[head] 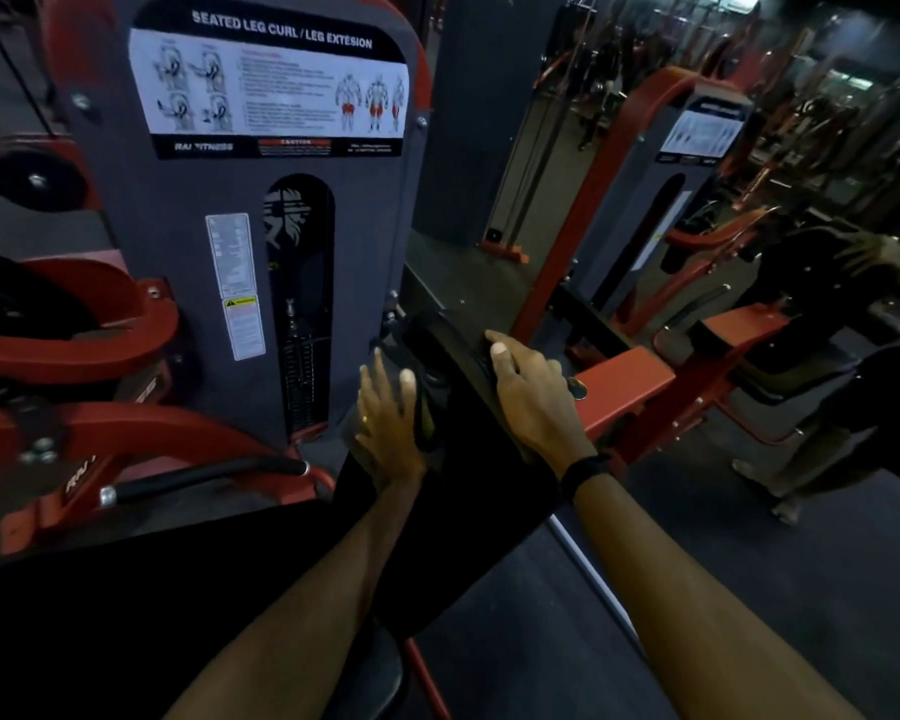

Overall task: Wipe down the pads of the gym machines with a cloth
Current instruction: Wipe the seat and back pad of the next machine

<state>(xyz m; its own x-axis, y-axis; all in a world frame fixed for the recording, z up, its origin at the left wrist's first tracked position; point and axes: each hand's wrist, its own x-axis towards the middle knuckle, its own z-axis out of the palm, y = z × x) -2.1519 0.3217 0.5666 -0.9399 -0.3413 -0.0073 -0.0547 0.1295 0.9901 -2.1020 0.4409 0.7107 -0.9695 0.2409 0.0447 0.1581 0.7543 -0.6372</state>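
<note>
Pad (468, 459) smooth black | left hand (391, 423) holds dark cloth (423, 407) | right hand (533, 397) flat

Instruction placard (268, 80), perhaps mirror (697, 148) beyond

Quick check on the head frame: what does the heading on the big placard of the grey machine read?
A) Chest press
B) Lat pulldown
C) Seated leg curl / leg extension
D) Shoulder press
C: the white heading at the top of the placard on the grey weight-stack cover reads "SEATED LEG CURL / LEG EXTESION", above exercise diagrams.
</note>
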